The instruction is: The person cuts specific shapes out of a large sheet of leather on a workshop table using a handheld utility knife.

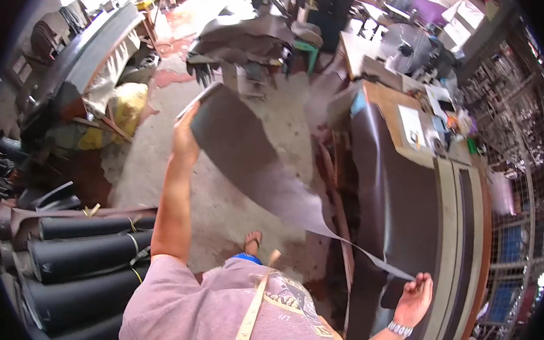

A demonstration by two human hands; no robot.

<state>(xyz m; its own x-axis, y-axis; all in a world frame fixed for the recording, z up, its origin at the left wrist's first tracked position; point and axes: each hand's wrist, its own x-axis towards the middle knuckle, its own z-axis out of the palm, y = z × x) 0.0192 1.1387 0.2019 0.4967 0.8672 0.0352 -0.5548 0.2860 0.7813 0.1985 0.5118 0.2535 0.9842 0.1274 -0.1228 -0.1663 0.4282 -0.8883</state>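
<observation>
A long piece of dark brown leather-like sheet hangs in the air between my two hands, sagging and twisting to a narrow strip toward the right. My left hand, arm stretched far forward, is closed on its upper left edge. My right hand pinches the thin tapered end at the lower right, above the worktable. Under that hand, a glossy dark brown sheet lies over the table and drapes down its near side. A yellow measuring tape hangs down my shirt.
Several black rolls are stacked at my left. The worktable along my right carries papers and small items. Ahead, brown hides cover a stand beside a green stool. A yellow sack sits on the floor at left.
</observation>
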